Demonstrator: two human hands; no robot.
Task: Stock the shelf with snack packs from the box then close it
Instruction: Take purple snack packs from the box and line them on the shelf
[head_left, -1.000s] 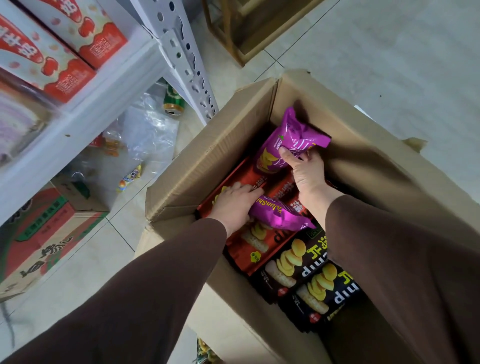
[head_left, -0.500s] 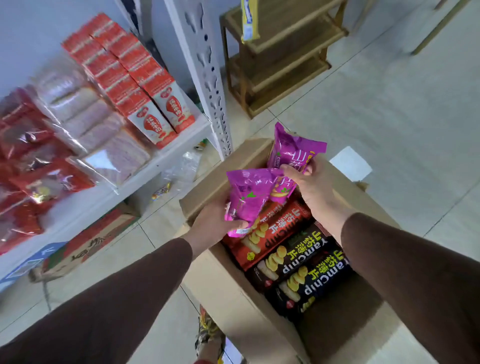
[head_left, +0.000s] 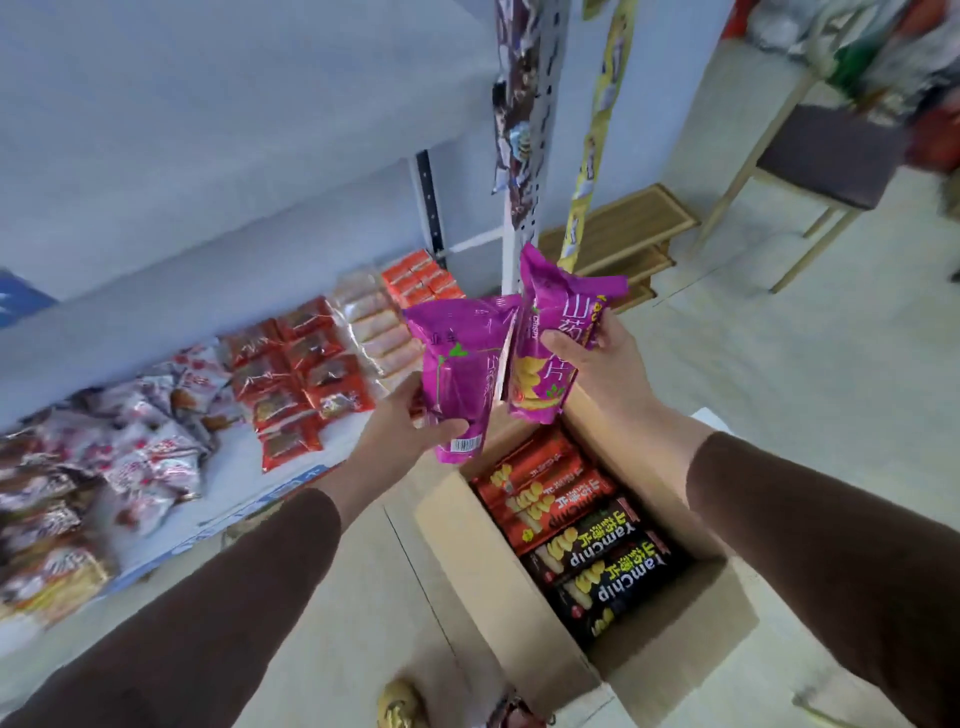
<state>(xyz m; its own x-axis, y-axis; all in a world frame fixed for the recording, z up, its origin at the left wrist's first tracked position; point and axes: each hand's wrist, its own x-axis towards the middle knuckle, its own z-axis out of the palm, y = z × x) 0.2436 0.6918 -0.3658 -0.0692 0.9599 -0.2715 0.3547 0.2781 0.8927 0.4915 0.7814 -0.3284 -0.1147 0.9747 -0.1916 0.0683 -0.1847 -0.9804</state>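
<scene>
Shelf (head_left: 291, 467): a white board at the left of the room, already crowded with red and silver wrapped snacks from its far end to its near edge; a bare strip shows along the front edge, where new packs could go.
Left hand (head_left: 400, 431): raised between shelf and carton, fingers and thumb curled round the lower end of a purple snack pack (head_left: 460, 374), which stands upright with its barcode showing at the bottom.
Right hand (head_left: 597, 358): lifted over the carton's far corner, clamped on a second purple snack pack (head_left: 550, 343) around its middle, printed face toward the onlooker; the two packs touch edge to edge.
Box (head_left: 467, 561): an open cardboard carton on the tiled floor at the right, flaps up, with red and black Yamchip packs (head_left: 587, 535) lying flat in a row inside.
Handling: these look like light, air-puffed foil pouches, soft and a little slick, with brittle chips inside. A gentle hold at the sealed end or across the middle should do; squeezing hard would likely crush the contents.
Task so far: both packs are out of the carton but not yet on the shelf; more stock waits inside, and the flaps are not yet shut.
</scene>
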